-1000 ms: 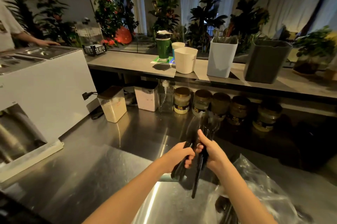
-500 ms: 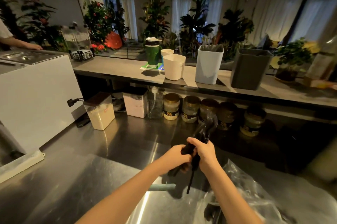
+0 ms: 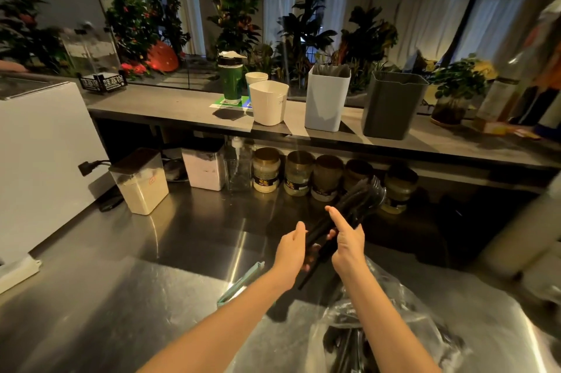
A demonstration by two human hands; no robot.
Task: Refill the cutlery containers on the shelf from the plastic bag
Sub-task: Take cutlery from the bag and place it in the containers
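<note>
Black forks (image 3: 356,205) are bunched above the surface (image 3: 182,251), left hand (image 3: 290,251) and right hand (image 3: 348,246) each with grip curled round them. More lie in the plastic bag (image 3: 403,309); this handful hasn't reached the containers (image 3: 326,105) on the shelf (image 3: 182,105) yet, I reckon.

Jars (image 3: 299,173) on steel ctr (image 3: 121,281) — plants (image 3: 233,17) bkgd.

forks (image 3: 358,205) | tilted rightward | right grip (image 3: 349,248) thumb now lifted
</note>
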